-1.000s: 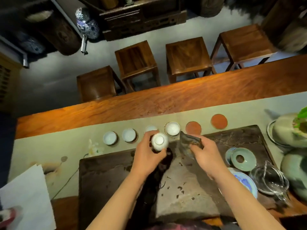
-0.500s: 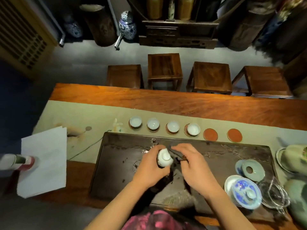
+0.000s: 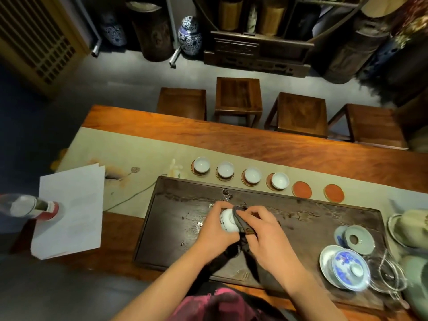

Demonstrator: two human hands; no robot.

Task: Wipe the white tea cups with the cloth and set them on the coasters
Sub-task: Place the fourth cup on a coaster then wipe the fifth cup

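Note:
My left hand grips a white tea cup turned on its side above the dark tea tray. My right hand pinches a dark cloth and presses it against the cup's right side. Behind the tray, several white cups stand on coasters in a row, from the leftmost cup to the rightmost cup. To their right lie two bare orange coasters, the first coaster and the second coaster.
A blue-and-white lidded bowl, a celadon lid holder and a glass pitcher crowd the tray's right end. White paper and a bottle lie at the left. Wooden stools stand beyond the table.
The view has tilted up and back. My right hand has brought the cloth from beside the cup onto it, and both hands have come together over the tray.

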